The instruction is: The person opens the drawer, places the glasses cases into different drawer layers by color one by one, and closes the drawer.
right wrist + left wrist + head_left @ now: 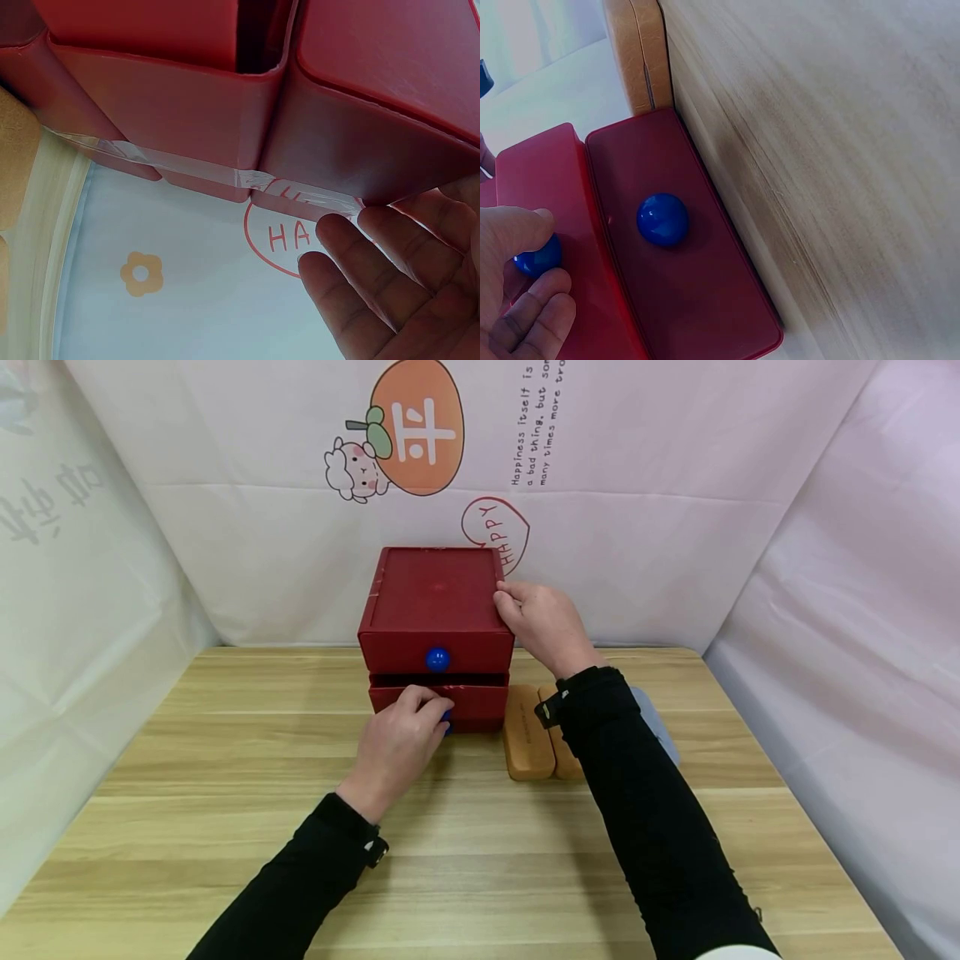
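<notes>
A red cabinet [438, 585] with stacked drawers stands against the back cloth, a blue knob [438, 660] on its top drawer. My left hand [401, 739] pinches the blue knob [540, 259] of the middle drawer [480, 706] between thumb and fingers. That drawer sticks out a little, with a dark gap above its front edge. Below it, the bottom drawer [630, 165] shows its own knob [662, 220]. On the cabinet's right side rests my right hand [546, 622]; its fingers [360, 262] lie fairly straight near the clear tape.
Two brown leather-look cases [528, 735] lie side by side to the right of the cabinet. Partly behind my right sleeve is a pale blue object [658, 727]. White printed cloth [262, 552] encloses the wooden table [247, 735] at the back and sides.
</notes>
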Action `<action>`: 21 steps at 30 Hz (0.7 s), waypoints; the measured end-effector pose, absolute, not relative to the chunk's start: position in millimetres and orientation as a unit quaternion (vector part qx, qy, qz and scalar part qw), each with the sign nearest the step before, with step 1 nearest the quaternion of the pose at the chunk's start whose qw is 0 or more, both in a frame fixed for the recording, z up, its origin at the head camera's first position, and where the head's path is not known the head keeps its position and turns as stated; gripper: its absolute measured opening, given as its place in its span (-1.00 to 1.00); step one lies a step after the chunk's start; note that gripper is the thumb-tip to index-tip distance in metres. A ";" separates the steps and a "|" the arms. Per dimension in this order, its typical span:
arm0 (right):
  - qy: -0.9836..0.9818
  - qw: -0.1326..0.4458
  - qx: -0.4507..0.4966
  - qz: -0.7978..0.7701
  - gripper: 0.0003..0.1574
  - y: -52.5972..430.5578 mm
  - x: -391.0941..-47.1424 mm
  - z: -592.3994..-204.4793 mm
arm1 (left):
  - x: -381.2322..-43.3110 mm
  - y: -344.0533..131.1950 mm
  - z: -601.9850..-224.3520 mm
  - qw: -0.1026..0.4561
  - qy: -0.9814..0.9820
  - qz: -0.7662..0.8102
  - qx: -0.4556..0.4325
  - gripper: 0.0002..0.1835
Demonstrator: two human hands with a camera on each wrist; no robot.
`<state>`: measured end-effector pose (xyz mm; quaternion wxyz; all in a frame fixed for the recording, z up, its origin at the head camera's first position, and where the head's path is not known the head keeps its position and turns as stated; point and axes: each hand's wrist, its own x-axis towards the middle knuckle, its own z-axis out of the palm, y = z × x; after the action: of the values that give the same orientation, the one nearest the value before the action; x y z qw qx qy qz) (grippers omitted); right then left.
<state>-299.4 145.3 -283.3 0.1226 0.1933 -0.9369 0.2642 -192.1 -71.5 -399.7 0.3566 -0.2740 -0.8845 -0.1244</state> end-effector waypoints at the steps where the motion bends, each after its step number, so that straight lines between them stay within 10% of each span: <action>1: -0.937 0.122 0.194 0.265 -0.36 145.3 -299.5 -283.4 | -191.9 -71.5 -399.7 0.357 -0.884 -0.124 -0.274 -0.68; 21: -0.936 0.118 0.194 0.270 -0.35 146.0 -299.8 -283.3 | -188.8 -70.1 -401.2 0.368 -0.879 -0.128 -0.276 -0.69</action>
<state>-299.8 146.0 -283.3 0.1185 0.1945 -0.9355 0.2701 -188.8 -70.1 -401.2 0.3676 -0.2763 -0.8787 -0.1282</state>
